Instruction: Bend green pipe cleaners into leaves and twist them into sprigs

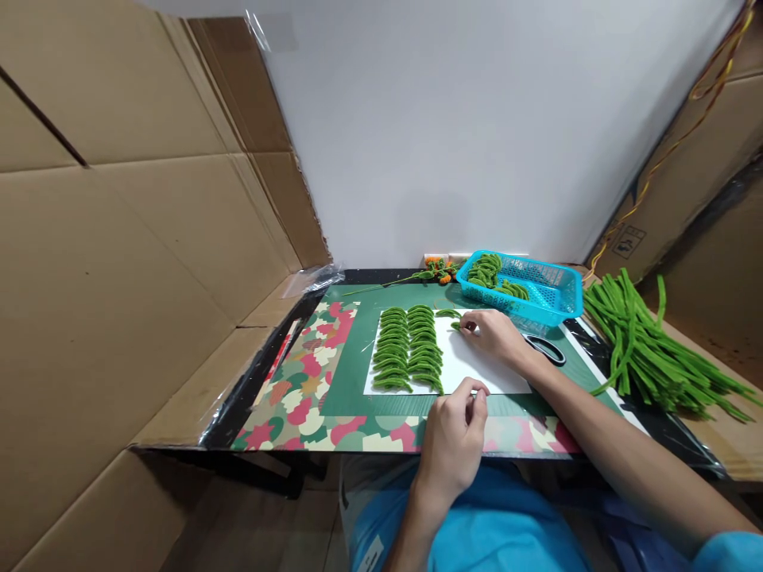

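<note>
Two columns of curved green fuzzy pieces [392,349] lie on a white sheet [477,369], on its left part. To their right, near the sheet's top edge, a third column begins with a single curved piece [447,313]. Just below that one, my right hand [489,332] pinches the end of another green piece [456,326] against the sheet. My left hand [458,425] is curled at the sheet's bottom edge, fingers closed; whatever it may hold is hidden.
A blue basket [557,290] with more green pieces stands at the back right. Black-handled scissors [547,349] lie right of the sheet. Long green stems [644,349] are heaped at the far right. Orange flowers [441,268] lie at the back. Cardboard [119,262] walls the left side.
</note>
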Demonstrator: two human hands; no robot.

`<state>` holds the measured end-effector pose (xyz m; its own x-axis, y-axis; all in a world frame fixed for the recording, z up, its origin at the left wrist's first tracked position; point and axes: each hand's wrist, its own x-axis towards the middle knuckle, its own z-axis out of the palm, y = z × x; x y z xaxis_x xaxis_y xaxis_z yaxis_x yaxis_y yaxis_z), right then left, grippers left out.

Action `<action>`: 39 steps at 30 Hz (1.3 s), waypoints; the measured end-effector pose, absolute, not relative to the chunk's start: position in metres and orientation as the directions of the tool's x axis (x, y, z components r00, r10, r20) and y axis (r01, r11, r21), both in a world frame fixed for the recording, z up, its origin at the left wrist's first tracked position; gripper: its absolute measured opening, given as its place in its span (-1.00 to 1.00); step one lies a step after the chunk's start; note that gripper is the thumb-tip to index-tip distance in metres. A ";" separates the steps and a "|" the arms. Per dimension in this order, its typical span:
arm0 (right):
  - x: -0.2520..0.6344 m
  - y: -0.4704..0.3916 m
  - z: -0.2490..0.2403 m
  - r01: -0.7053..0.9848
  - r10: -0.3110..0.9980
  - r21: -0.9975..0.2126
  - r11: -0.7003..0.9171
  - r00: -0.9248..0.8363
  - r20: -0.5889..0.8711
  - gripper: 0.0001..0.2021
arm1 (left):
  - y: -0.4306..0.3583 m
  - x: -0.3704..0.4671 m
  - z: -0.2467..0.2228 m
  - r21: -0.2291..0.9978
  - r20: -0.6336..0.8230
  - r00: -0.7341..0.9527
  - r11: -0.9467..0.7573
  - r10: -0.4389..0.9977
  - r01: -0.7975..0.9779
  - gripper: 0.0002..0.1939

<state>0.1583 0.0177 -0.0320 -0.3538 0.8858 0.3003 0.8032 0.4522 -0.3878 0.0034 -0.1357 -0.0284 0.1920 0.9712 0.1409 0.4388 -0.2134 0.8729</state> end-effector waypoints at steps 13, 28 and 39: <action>0.166 0.026 -0.038 0.699 0.853 -0.493 0.518 -0.379 0.359 -0.92 | -0.136 0.002 -0.030 0.881 0.129 0.202 -0.206 0.971 0.427 -0.71; 0.142 0.047 -0.036 0.756 0.725 -0.129 0.642 -0.544 0.421 -0.86 | -0.137 0.001 -0.027 0.872 0.140 0.192 -0.213 0.971 0.440 -0.72; 0.146 0.056 -0.043 0.729 0.687 -0.113 0.676 -0.567 0.454 -0.76 | -0.138 0.001 -0.028 0.874 0.147 0.187 -0.216 0.971 0.435 -0.73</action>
